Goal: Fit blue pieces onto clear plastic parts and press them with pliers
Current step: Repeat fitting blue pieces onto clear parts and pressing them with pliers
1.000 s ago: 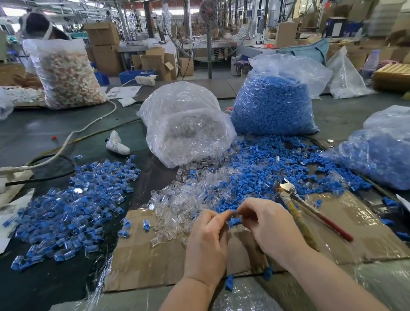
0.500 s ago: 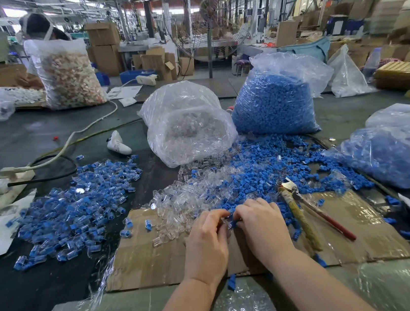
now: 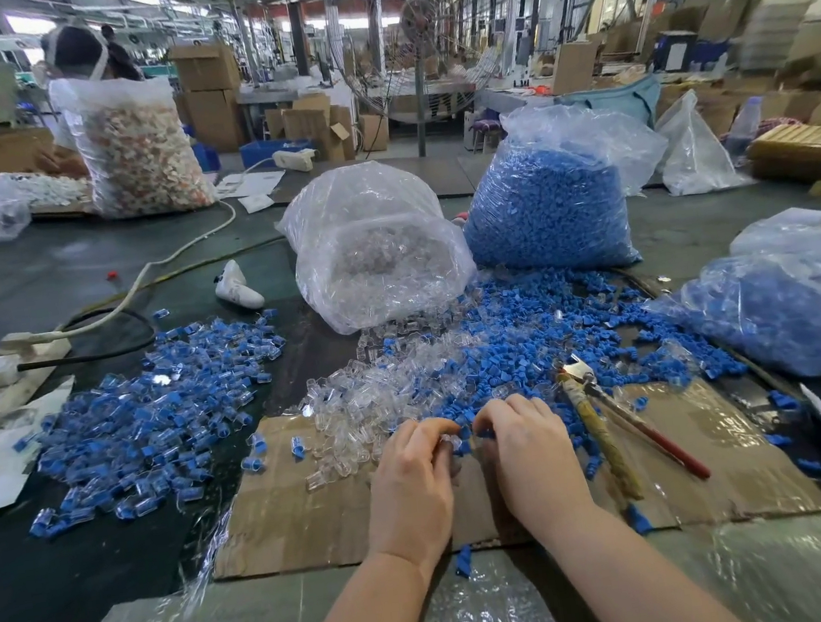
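My surface (image 3: 58,281) carries the loose blue pieces (image 3: 516,349) and clear plastic parts (image 3: 358,405); the pliers (image 3: 597,417) lie untouched, as before. My left hand (image 3: 412,486) and right hand (image 3: 535,455) have dropped lower (fingers curled, pinching one part between them).

Your left hand (image 3: 412,486) and right hand (image 3: 529,456) meet over clear parts (image 3: 353,411) and blue pieces (image 3: 496,352); pliers (image 3: 613,420) lie just right.

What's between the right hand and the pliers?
Head view: a narrow strip of cardboard with a few loose blue pieces separates the right hand from the pliers.
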`<state>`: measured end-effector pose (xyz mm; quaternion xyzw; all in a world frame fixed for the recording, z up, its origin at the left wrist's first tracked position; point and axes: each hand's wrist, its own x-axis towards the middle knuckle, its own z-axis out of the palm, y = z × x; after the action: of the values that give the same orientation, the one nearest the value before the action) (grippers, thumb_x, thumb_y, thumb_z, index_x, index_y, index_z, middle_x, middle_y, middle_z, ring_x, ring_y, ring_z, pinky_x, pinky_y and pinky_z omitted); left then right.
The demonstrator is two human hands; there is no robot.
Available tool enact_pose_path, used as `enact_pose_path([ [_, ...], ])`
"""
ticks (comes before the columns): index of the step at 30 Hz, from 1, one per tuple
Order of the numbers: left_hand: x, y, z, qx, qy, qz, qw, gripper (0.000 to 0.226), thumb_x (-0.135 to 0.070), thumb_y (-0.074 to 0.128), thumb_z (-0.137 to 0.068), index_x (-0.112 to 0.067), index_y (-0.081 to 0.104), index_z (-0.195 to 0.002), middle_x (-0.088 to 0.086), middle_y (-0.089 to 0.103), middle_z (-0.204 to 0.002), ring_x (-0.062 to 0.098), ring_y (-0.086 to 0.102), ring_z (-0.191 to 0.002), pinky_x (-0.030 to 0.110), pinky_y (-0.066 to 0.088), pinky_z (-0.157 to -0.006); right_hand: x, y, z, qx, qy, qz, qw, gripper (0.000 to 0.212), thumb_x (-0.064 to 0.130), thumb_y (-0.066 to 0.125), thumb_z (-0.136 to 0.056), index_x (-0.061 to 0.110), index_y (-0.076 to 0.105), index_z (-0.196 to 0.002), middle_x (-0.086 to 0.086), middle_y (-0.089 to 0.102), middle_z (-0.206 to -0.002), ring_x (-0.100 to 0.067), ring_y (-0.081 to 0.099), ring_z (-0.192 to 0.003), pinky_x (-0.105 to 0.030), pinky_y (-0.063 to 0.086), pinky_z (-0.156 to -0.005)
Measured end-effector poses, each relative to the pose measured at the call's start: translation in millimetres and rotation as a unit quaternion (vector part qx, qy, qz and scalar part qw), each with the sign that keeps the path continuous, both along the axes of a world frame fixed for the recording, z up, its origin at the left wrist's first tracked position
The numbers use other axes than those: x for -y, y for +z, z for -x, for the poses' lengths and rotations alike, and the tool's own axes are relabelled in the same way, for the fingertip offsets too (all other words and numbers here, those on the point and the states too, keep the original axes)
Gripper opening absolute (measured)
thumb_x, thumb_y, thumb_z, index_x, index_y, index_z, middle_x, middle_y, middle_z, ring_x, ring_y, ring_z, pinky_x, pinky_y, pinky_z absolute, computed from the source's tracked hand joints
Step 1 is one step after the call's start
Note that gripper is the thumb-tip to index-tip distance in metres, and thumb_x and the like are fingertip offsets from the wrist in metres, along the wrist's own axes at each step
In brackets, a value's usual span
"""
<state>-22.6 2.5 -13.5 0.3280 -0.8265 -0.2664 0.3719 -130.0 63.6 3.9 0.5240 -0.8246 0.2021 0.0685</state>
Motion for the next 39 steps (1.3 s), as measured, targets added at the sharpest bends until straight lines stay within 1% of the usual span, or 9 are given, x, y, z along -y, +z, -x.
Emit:
enact_pose_path([
  [4,-0.9,0.9,-0.8,-0.01,-0.001,-0.01,1.0,0.018,-0.014,0.056,-0.091,-0.02,0.063,-0.107,-0.019,0.053,-0.093,-0.007,0.046,-0.086,0.0,0.032,-0.078,-2.5,3.7,-3.1,0.102,-0.008,0.059,0.993,0.008,0.018,0.049,-0.095,0.019,0.057,-0.095,0.006,0.055,-0.096,-0.01,0.044,-0.09,-0.022,0.037,-0.08],
  [7,-1.7,1.1,-1.5,-0.018,0.004,-0.015,1.0,0.015,-0.015,0.059,-0.089,-0.021,0.065,-0.103,-0.022,0.053,-0.084,-0.015,0.046,-0.077,-0.001,0.034,-0.073,-4.2,5.0,-6.5,0.207,-0.026,0.122,0.97,0.008,0.016,0.056,-0.092,0.021,0.058,-0.086,0.011,0.058,-0.082,-0.001,0.051,-0.078,-0.011,0.041,-0.068],
  [9,-2.1,0.7,-1.5,-0.032,0.008,-0.021,0.999,0.014,-0.014,0.062,-0.088,-0.02,0.066,-0.1,-0.022,0.055,-0.079,-0.015,0.049,-0.073,-0.001,0.036,-0.07,-5.5,4.9,-8.9,0.265,-0.04,0.16,0.95,0.011,0.014,0.06,-0.09,0.022,0.059,-0.082,0.014,0.057,-0.077,0.001,0.053,-0.075,-0.007,0.041,-0.064],
  [13,-1.3,-0.4,-1.2,-0.071,0.023,-0.071,0.995,0.015,-0.013,0.064,-0.086,-0.019,0.066,-0.1,-0.02,0.059,-0.078,-0.01,0.056,-0.075,0.002,0.042,-0.07,-5.8,2.4,-14.2,0.341,-0.033,0.202,0.918,0.015,0.01,0.063,-0.087,0.023,0.061,-0.08,0.009,0.063,-0.077,-0.005,0.059,-0.076,-0.009,0.043,-0.064],
  [17,0.1,-1.3,-1.8,-0.087,0.023,-0.111,0.99,0.014,-0.014,0.065,-0.086,-0.023,0.065,-0.096,-0.016,0.064,-0.081,-0.003,0.061,-0.079,0.012,0.049,-0.075,-6.0,1.1,-16.4,0.334,-0.029,0.228,0.914,0.017,0.008,0.063,-0.087,0.025,0.063,-0.081,0.014,0.064,-0.077,0.002,0.059,-0.075,-0.004,0.042,-0.064],
  [23,0.5,-0.7,-2.1,-0.094,0.017,-0.131,0.987,0.02,-0.012,0.067,-0.084,-0.032,0.061,-0.089,-0.015,0.065,-0.079,-0.003,0.062,-0.077,0.013,0.051,-0.073,-5.0,-3.2,-17.6,0.318,-0.025,0.231,0.919,0.018,0.012,0.064,-0.088,0.028,0.061,-0.081,0.015,0.063,-0.075,0.002,0.06,-0.074,-0.008,0.045,-0.064],
  [26,0.0,0.2,-2.3,-0.103,0.01,-0.137,0.985,0.021,-0.011,0.067,-0.084,-0.031,0.062,-0.088,-0.015,0.066,-0.078,-0.005,0.063,-0.077,0.01,0.05,-0.071,-5.1,-4.8,-19.1,0.306,-0.019,0.244,0.92,0.02,0.014,0.064,-0.088,0.03,0.058,-0.079,0.015,0.062,-0.072,0.005,0.059,-0.074,-0.009,0.046,-0.063],
  [32,0.1,2.3,-2.6,-0.11,0.004,-0.166,0.98,0.017,-0.011,0.066,-0.084,-0.026,0.063,-0.092,-0.011,0.066,-0.08,-0.006,0.061,-0.077,0.008,0.048,-0.069,-5.3,-6.1,-20.9,0.231,-0.011,0.197,0.953,0.009,0.026,0.062,-0.089,0.028,0.057,-0.081,0.014,0.06,-0.072,0.0,0.057,-0.07,-0.019,0.048,-0.063],
  [39,2.1,7.6,-2.1,-0.099,-0.006,-0.159,0.982,0.02,-0.01,0.065,-0.084,-0.03,0.062,-0.088,-0.016,0.064,-0.081,-0.011,0.059,-0.08,0.005,0.045,-0.069,-4.5,-1.3,-17.8,0.212,-0.012,0.157,0.965,0.01,0.028,0.061,-0.09,0.025,0.059,-0.08,0.012,0.06,-0.074,-0.003,0.055,-0.072,-0.021,0.046,-0.066],
])
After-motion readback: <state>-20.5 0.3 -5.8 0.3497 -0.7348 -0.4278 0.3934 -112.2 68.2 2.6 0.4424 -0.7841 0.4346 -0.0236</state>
